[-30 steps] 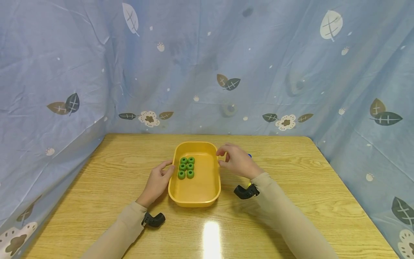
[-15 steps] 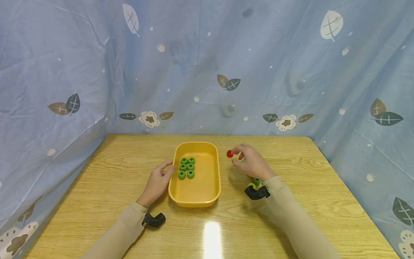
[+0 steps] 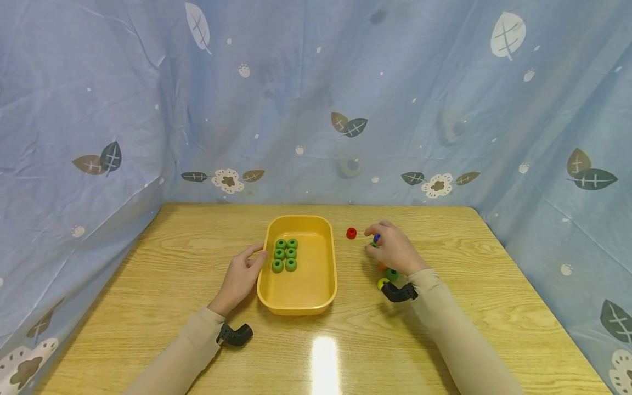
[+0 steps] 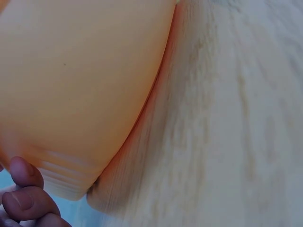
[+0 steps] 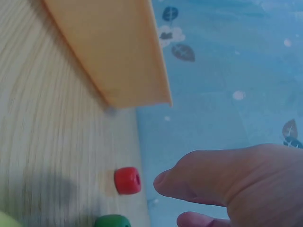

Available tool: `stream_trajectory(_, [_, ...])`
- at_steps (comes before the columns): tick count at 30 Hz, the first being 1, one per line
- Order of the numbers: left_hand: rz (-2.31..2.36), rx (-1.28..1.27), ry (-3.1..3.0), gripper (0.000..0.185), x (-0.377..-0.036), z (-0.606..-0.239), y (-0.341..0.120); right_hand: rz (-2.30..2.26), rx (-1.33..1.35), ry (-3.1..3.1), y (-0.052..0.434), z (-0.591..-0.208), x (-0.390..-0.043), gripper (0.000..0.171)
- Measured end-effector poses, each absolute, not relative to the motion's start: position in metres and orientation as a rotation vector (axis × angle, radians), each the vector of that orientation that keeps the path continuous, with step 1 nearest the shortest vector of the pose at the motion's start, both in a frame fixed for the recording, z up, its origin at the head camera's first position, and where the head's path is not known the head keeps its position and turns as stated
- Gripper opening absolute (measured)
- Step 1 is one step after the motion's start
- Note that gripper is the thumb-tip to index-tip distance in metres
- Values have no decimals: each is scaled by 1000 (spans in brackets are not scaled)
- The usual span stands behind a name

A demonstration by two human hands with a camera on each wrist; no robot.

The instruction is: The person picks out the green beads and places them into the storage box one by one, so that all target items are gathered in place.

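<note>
On the wooden table stands a yellow tray [image 3: 296,311], with several green beads [image 3: 291,253] in two rows along its left half. My left hand [image 3: 239,281] holds the tray's left rim, thumb over the edge and fingers outside. To the right, my right hand [image 3: 395,249] hovers over loose beads, thumb and forefinger apart around a blue bead [image 3: 377,238] and a partly hidden green one. A red bead [image 3: 351,233] lies left of its fingertips. In the right wrist view, the red bead [image 5: 127,180] sits near a green bead [image 5: 112,221].
Near the right wrist lie another green bead [image 3: 392,275], a yellow bead [image 3: 382,283] and a mostly covered orange bead [image 3: 382,265]. A blue patterned cloth [image 3: 306,109] hangs behind the table [image 3: 197,230] and along its sides.
My right hand has moved away from the tray's right rim, rightward to the loose beads, uncovering the red one. The left hand, the tray and its green beads stay put.
</note>
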State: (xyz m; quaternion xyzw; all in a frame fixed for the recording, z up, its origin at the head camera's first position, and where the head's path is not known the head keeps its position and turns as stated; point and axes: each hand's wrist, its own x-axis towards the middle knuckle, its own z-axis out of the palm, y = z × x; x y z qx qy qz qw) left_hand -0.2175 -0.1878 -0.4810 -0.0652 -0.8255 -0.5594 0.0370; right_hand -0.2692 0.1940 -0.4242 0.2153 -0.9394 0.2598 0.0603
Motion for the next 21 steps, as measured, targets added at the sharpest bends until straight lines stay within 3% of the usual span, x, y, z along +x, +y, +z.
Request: stream_trajectory(21, [-1704, -201, -2541, 49, -218, -479, -188, 667, 708, -2880, 202, -447, -277, 29])
